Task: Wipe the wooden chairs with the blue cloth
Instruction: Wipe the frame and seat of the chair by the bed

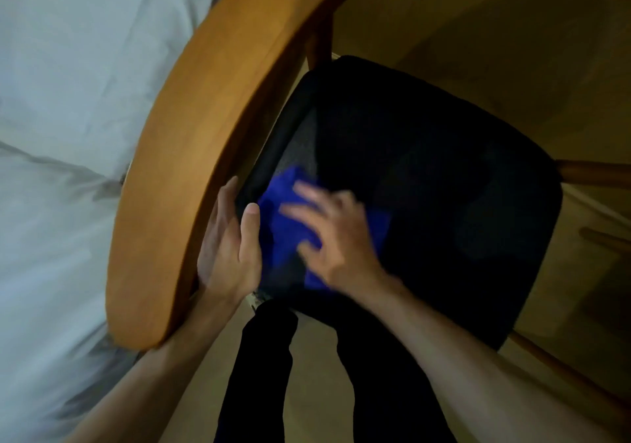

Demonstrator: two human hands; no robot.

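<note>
While your right hand (336, 237) presses the cloth (283, 217) flat-fingered, the backrest (191, 155) curves just left, under your left hand's (228, 241) loose hold.

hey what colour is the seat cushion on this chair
Black, or a very dark fabric: the seat cushion shows best in the head view, against the orange-brown wooden backrest.

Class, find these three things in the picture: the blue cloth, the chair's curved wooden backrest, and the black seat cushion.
blue cloth (285, 219): head view, on the bare fold left of the fingers.
curved wooden backrest (191, 142): head view, on its broad top face.
black seat cushion (444, 176): head view, on its middle.
</note>
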